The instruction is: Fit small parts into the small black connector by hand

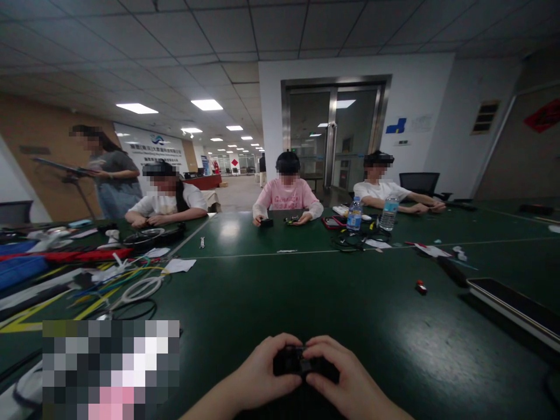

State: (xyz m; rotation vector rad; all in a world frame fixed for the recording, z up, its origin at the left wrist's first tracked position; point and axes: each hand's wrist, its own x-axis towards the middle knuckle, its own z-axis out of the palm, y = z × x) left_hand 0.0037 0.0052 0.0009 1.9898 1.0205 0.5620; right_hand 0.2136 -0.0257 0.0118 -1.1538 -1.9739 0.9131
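Observation:
Between my two hands, low in the middle of the head view, is a small black object point(301, 366) with a dark, uneven surface. My left hand point(265, 370) grips its left side, thumb below and fingers over the top. On the other side my right hand point(339, 373) closes round it in the same way. The fingertips of both hands nearly meet over its middle. Its exact kind is too dark to make out. Beneath it lies the dark green tabletop point(227, 309).
Cables point(140, 289) and tools crowd the table's left. A small red-and-black piece point(420, 287) and a long flat device point(516, 306) lie to the right. Bottles point(354, 216) stand farther back. Several people sit opposite; one person point(114, 169) stands at left. A pixelated patch hides the lower left.

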